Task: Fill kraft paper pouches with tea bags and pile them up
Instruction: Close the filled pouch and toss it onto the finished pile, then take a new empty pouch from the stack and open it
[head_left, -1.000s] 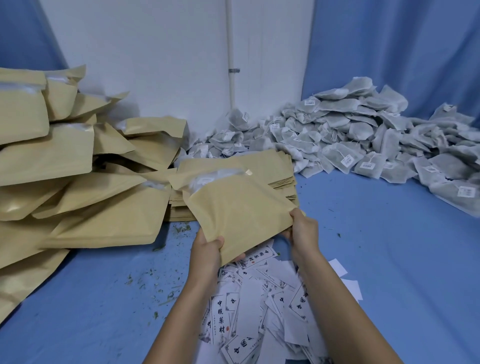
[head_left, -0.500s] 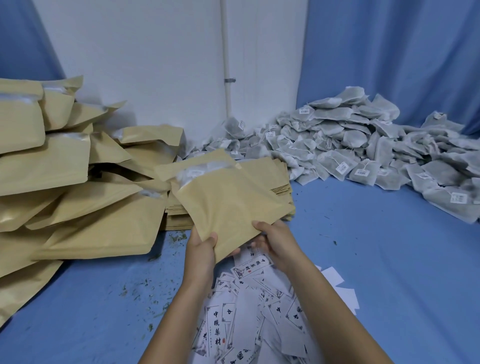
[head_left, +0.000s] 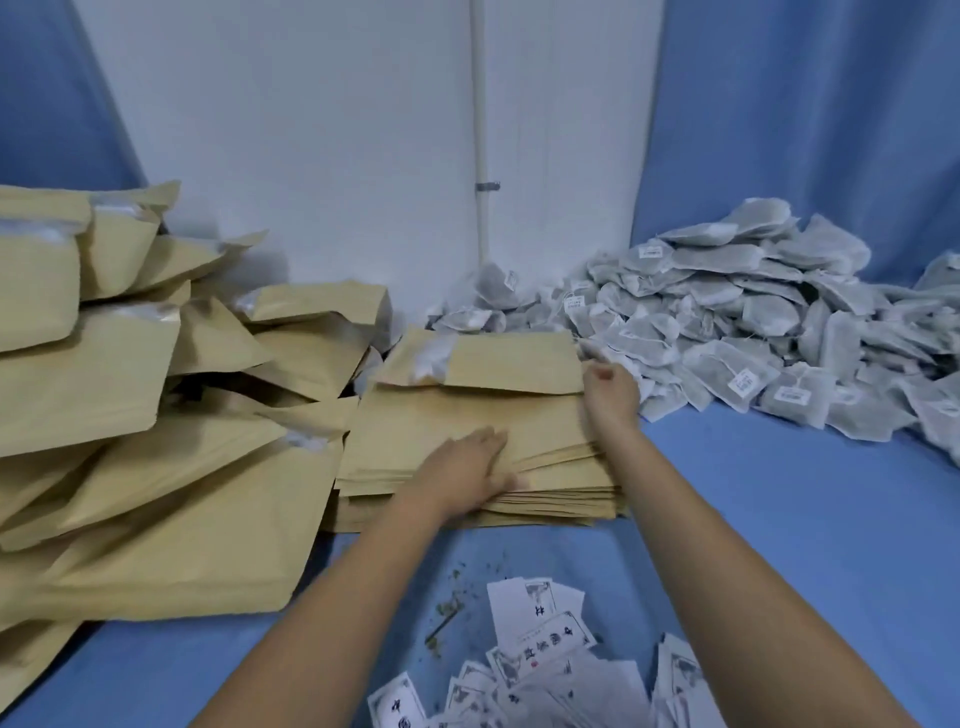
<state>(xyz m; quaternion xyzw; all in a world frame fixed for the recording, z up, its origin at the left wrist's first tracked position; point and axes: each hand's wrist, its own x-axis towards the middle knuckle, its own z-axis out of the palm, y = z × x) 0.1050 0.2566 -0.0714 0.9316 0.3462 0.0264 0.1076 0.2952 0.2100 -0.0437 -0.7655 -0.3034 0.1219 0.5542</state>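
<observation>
Left hand (head_left: 467, 462) flat, fingers straight, on the pouch stack (head_left: 561, 499); right hand (head_left: 610, 389) at the right edge of the top pouch (head_left: 498, 364), grip too blurred to tell; looks light, bendy paper, probably best pinched at an edge.

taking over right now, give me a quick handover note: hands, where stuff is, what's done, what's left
Left hand: open, flat on the stack of flat kraft pouches.
Right hand: at the right edge of one pouch lying across the stack's far end; grip unclear.
Tea bag heap is at the far right, printed slips nearest you.
Done: a large pile of bulging pouches on the left.
Left: many flat pouches and tea bags remain; the top pouch is not yet on the pile.
</observation>
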